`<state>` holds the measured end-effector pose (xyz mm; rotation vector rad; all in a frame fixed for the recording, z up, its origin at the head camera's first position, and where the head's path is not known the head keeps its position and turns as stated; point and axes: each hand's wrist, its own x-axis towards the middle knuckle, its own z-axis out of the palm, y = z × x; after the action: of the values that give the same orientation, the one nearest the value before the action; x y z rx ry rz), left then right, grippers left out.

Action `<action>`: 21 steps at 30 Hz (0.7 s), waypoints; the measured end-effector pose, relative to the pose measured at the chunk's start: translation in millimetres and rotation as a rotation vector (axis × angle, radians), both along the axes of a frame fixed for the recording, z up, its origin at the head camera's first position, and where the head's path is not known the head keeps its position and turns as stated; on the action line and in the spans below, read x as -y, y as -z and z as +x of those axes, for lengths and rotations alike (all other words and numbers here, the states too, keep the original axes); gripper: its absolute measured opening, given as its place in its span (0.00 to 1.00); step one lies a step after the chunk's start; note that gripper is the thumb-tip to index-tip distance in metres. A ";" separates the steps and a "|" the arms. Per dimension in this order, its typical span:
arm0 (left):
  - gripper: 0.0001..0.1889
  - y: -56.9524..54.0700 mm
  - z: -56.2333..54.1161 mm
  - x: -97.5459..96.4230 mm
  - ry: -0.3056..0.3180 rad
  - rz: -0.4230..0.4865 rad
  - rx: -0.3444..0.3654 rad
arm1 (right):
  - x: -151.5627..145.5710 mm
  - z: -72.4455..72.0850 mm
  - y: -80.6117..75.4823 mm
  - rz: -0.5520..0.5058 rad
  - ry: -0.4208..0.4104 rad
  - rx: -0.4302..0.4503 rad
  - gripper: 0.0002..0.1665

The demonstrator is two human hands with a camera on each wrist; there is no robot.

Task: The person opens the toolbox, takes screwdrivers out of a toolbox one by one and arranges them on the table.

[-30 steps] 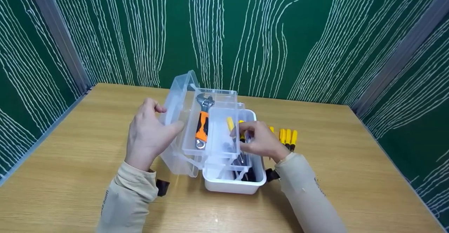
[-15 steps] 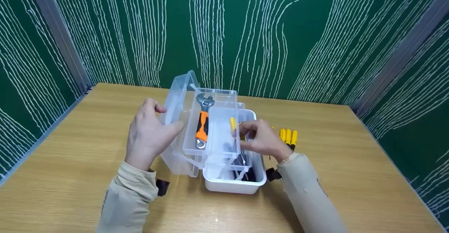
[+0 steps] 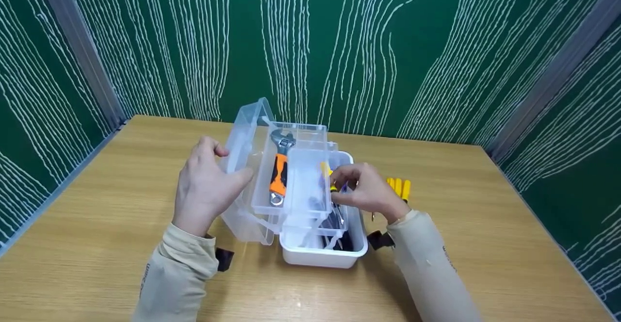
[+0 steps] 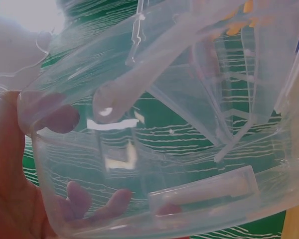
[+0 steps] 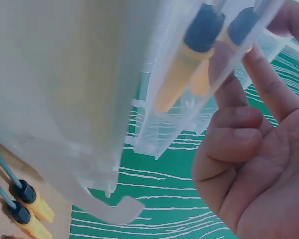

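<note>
A white toolbox stands open with its clear trays folded out. My left hand grips the raised clear lid at its left side; the left wrist view shows fingertips through the plastic. Over the lower tray, my right hand pinches a yellow-handled screwdriver, whose shaft slants down into the tray. Two yellow handles with black collars show there in the right wrist view, the nearer screwdriver lying along the tray wall. An adjustable wrench with an orange and black handle lies in the upper tray.
Several more yellow screwdrivers lie on the wooden table right of the box. Dark tools fill part of the box's bottom. Green walls with white lines enclose the table's back and sides.
My right hand has shifted slightly right, and the yellow screwdriver handle has moved right with it. The left hand and lid stay where they were.
</note>
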<state>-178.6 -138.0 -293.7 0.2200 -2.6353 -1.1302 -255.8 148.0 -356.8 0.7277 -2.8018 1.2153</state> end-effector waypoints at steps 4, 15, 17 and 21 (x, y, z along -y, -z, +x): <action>0.26 0.7 -0.3 0.1 0.003 0.001 -0.001 | -3.0 -0.2 -1.3 -0.010 -0.008 0.001 0.08; 0.25 0.5 -0.7 0.3 0.002 -0.009 0.021 | -14.9 0.7 -10.1 -0.028 0.039 0.018 0.08; 0.25 0.3 -1.1 -0.1 0.002 -0.011 0.025 | -18.4 0.2 -11.4 -0.043 0.051 0.014 0.08; 0.25 0.2 -1.2 -0.1 -0.003 -0.017 0.028 | -25.4 -2.1 -12.7 -0.073 0.050 -0.018 0.08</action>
<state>-179.8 -137.9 -293.9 0.2384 -2.6675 -1.1111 -257.9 173.4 -344.2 0.6572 -2.7278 1.2879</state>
